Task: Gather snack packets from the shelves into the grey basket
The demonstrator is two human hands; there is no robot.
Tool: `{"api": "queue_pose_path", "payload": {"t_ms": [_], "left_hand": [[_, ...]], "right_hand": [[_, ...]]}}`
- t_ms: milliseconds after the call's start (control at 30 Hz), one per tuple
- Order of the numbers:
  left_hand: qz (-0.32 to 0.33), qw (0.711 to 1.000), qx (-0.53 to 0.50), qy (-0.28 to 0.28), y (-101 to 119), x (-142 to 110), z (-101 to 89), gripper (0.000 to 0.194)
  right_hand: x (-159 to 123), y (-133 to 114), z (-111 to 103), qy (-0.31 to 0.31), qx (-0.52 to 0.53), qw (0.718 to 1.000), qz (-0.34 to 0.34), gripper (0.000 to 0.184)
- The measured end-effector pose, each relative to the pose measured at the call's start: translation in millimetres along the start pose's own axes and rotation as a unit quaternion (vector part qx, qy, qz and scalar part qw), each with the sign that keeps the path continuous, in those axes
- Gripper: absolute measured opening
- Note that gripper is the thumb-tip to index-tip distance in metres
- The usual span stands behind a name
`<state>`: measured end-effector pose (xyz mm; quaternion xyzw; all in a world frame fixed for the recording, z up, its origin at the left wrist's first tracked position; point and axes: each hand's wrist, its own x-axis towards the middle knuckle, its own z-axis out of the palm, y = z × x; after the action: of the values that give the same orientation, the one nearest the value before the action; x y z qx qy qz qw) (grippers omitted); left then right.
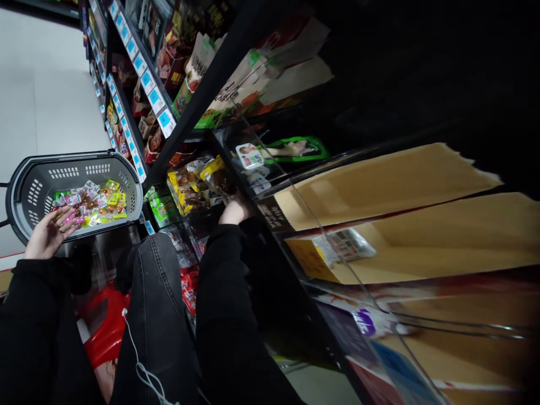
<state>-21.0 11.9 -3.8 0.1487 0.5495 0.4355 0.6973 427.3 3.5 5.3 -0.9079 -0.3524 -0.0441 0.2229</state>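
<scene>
My left hand (51,232) is held over the near rim of a grey shopping basket (29,185), palm up, with its fingers spread and nothing in them. Small snack packets (90,202) in pink, yellow and green wrappers lie in the bottom of the basket. Inside a low shelf bin, my right hand (237,210) is at a brown snack packet with a yellow top (217,175). Its fingers are hidden by the packet and the shelf edge, so I cannot see a grip. More yellow and brown packets (189,183) lie beside it.
Green packets (162,209) and red packets (189,289) fill neighbouring bins. Price-tagged shelves (143,73) rise beyond. Cardboard boxes (379,180) stand on the right behind clear dividers. A red plastic object (103,320) is beside my bent knee (158,292), and a white cord (141,365) hangs there.
</scene>
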Motion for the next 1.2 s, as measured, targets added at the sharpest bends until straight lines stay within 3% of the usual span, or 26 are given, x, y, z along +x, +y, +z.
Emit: {"api": "queue_pose_path", "payload": {"t_ms": [100,167,200,300,367,467,633,700,733,867,933,1067,1200], "left_hand": [[-0.003,1.000,0.004,0.000,0.8,-1.1,1.5,0.026],[-0.004,1.000,0.007,-0.004,1.2,-1.7,1.7,0.026],[-0.002,1.000,0.009,-0.008,1.2,-1.7,1.5,0.026],[0.000,0.999,0.019,-0.028,0.1,0.0,0.2,0.026],[-0.005,0.998,0.033,-0.057,-1.7,1.5,0.4,0.025],[-0.046,0.988,0.048,-0.137,-7.0,0.8,4.2,0.033],[-0.162,0.954,-0.011,-0.250,-24.3,-15.3,12.2,0.056],[-0.193,0.941,-0.035,-0.276,-32.2,-21.9,11.8,0.055],[-0.196,0.937,-0.039,-0.288,-35.5,-23.9,10.9,0.051],[-0.161,0.937,0.002,-0.311,-40.0,-21.8,6.4,0.036],[-0.158,0.935,0.034,-0.315,-36.5,-17.6,5.3,0.036],[-0.139,0.949,0.041,-0.281,-24.7,-10.2,0.7,0.030],[-0.120,0.965,0.016,-0.233,-19.5,-10.7,-5.1,0.027]], "right_hand": [[-16.3,-7.4,11.1,0.044,0.066,0.994,0.075,0.039],[-33.1,-13.5,15.8,0.074,0.187,0.971,0.125,0.038],[-43.1,-16.5,16.5,0.088,0.279,0.944,0.151,0.038],[-76.5,-24.1,11.9,0.085,0.542,0.813,0.196,0.041],[-99.3,-29.7,4.6,0.019,0.622,0.761,0.183,0.044],[-128.8,-43.9,-8.4,-0.156,0.667,0.717,0.132,0.042],[-151.1,-85.4,-18.9,-0.494,0.591,0.638,-0.016,0.036],[-150.8,-101.3,-17.2,-0.557,0.524,0.638,-0.088,0.034],[-149.8,-108.3,-16.1,-0.566,0.486,0.654,-0.127,0.033],[-145.7,-136.3,-18.9,-0.536,0.278,0.749,-0.273,0.029],[-144.3,-156.0,-25.5,-0.511,0.174,0.772,-0.336,0.029],[-141.1,-203.8,-36.2,-0.458,0.051,0.763,-0.453,0.031],[-144.6,-235.1,-36.7,-0.421,0.010,0.756,-0.501,0.034]]}}
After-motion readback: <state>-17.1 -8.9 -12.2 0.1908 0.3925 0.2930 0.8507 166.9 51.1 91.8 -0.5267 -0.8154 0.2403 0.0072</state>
